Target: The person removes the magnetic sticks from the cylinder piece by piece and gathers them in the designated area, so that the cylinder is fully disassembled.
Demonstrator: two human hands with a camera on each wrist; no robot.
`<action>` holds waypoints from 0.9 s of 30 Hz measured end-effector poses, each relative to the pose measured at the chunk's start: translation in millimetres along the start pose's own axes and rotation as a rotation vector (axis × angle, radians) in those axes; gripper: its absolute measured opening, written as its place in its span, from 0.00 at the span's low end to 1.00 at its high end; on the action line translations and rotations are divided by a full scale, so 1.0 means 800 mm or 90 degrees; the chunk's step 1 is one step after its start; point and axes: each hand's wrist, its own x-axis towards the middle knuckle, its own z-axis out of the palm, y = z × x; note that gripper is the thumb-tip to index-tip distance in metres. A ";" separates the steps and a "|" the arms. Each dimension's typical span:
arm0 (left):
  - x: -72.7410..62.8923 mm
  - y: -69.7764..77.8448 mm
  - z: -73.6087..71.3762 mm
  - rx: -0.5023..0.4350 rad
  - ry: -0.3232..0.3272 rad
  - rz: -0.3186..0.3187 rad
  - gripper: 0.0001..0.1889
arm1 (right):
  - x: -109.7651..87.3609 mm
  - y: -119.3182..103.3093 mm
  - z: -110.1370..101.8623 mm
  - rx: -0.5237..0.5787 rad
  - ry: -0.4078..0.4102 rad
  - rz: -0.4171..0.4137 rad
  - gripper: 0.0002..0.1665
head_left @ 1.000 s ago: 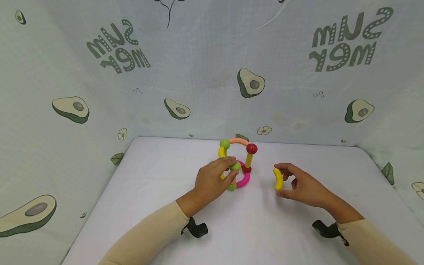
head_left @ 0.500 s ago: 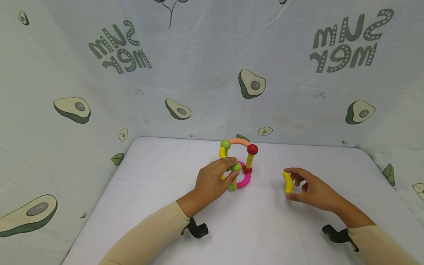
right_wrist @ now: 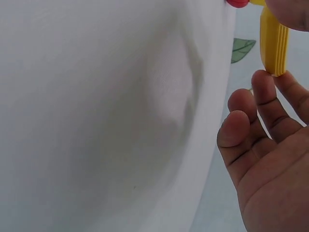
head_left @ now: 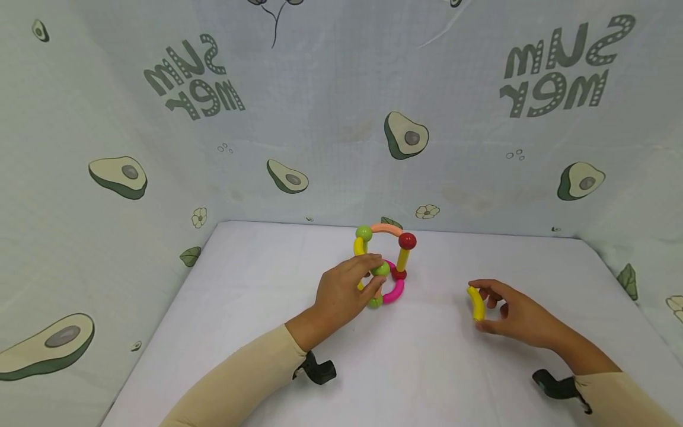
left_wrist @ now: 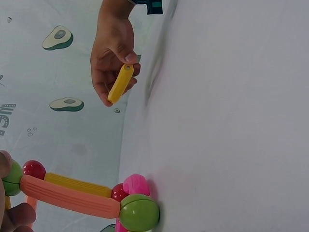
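Right hand [head_left: 522, 316] drifts further from the toy [head_left: 402, 260] | I see it pinching the yellow stick [head_left: 477, 303] by its ends | left hand [head_left: 340, 290] pinches green ball [head_left: 381, 269]

curved stick [head_left: 477, 305]: yellow | balls [head_left: 407, 241]: green, red | arcs [head_left: 395, 292]: pink, salmon | backdrop [head_left: 331, 71]: pale, avocado print

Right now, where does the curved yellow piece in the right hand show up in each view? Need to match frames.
Head: yellow piece right of centre, below mid-height.
Left wrist: yellow piece in the upper half, left of centre.
Right wrist: yellow piece near the top right corner.
Shared landmark: the right hand, pinching the piece in all three.
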 end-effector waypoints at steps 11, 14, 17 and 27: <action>-0.001 0.000 0.000 -0.002 0.000 -0.001 0.20 | -0.005 0.012 0.000 -0.036 -0.027 0.019 0.47; -0.001 -0.001 0.000 -0.002 0.000 -0.002 0.19 | -0.005 0.015 0.002 -0.028 -0.036 0.022 0.47; -0.002 -0.001 0.000 -0.001 0.000 -0.003 0.19 | -0.003 0.019 0.004 -0.033 -0.044 0.018 0.47; -0.003 0.000 -0.001 -0.003 -0.001 0.001 0.20 | -0.001 0.030 0.008 -0.035 -0.066 0.012 0.47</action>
